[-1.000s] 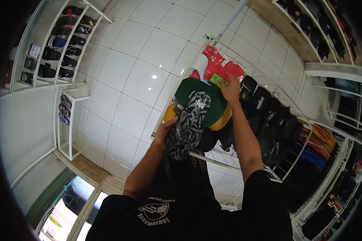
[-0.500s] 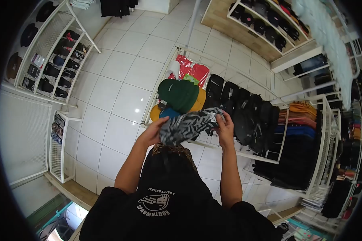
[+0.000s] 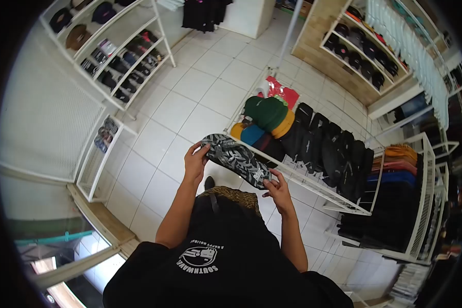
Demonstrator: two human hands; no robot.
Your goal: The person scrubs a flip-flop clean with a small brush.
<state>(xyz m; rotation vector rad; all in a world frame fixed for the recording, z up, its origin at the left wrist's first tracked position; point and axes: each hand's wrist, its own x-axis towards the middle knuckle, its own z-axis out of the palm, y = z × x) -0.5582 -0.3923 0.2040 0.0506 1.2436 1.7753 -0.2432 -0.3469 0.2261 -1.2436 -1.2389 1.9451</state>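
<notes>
A flat, elongated grey-and-black leaf-patterned item (image 3: 235, 157) with rounded ends and small white lettering is stretched between my hands. It looks like a flattened cloth hat, but its exact kind is not certain. My left hand (image 3: 195, 160) pinches the upper left end, thumb on top. At the lower right end, by the lettering, my right hand (image 3: 278, 189) grips the edge between thumb and fingers. Just beyond the item lie green bucket hats (image 3: 266, 113) and yellow hats (image 3: 283, 126) on a low white-framed table (image 3: 313, 179).
Black bags (image 3: 323, 149) stand in a row on the table. Folded clothes (image 3: 395, 174) are stacked at the right. A shelf of caps and footwear (image 3: 133, 56) stands far left, above a small low rack (image 3: 95, 164). White floor tiles (image 3: 190, 108) spread between them.
The item has swung so its right end is now lower than its left; its surface shows flatter. My view has turned, shifting the table and shelves to the right.
</notes>
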